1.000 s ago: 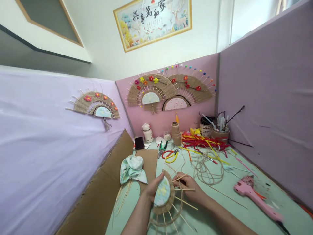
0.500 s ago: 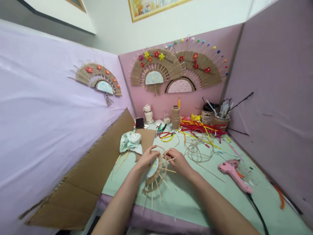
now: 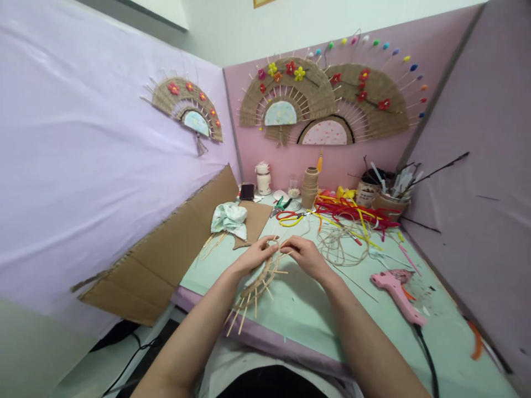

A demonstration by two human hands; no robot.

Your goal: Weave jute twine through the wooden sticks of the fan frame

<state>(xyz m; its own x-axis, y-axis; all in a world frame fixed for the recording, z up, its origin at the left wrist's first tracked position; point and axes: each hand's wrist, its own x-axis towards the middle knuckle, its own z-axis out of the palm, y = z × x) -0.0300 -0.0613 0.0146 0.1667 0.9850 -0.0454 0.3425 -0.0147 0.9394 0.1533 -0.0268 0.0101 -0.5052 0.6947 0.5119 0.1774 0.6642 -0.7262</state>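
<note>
A half-woven fan (image 3: pixel 258 283) of jute cord and thin wooden sticks lies tilted on the green table (image 3: pixel 315 309) in front of me. My left hand (image 3: pixel 256 255) grips its upper edge, fingers curled over the weave. My right hand (image 3: pixel 304 255) is closed in a pinch at the fan's top, on a stick or the cord; I cannot make out which. A loose coil of jute cord (image 3: pixel 342 246) lies just right of my right hand.
A pink glue gun (image 3: pixel 396 294) lies at right with its black cable. Red and yellow strips (image 3: pixel 352 213), scissors (image 3: pixel 290 218), jars and pots stand at the back. Cardboard (image 3: pixel 174 249) leans left, with folded cloth (image 3: pixel 229 217) beside it. Finished fans (image 3: pixel 323 99) hang on the walls.
The view has tipped downward and pulled back, so my lap and the table's front edge show. The fan has tilted flatter, and both hands stay at its top edge.
</note>
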